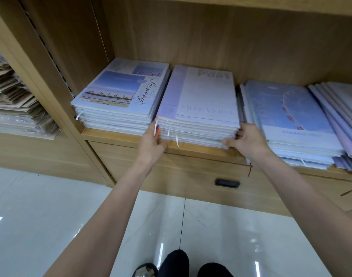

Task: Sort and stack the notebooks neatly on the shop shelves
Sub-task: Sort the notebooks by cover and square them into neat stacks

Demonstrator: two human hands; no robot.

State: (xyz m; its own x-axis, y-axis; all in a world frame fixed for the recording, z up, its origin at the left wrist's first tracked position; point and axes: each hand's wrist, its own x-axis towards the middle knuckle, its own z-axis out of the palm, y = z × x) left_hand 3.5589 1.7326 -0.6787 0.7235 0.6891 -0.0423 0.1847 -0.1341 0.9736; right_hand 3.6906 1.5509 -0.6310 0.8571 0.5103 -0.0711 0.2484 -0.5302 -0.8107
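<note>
The left hand (153, 141) and right hand (246, 139) clasp the near corners of the middle stack of pale lilac notebooks (199, 108) on the light wooden shelf (119, 136). Fingers curl round its sides (their tips hidden behind the stack). The top cover's lettering is blurred.

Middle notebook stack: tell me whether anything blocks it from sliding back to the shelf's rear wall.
Nothing visible does. The middle notebook stack, with the left hand and right hand at its front corners, already reaches almost to the rear wall.
</note>
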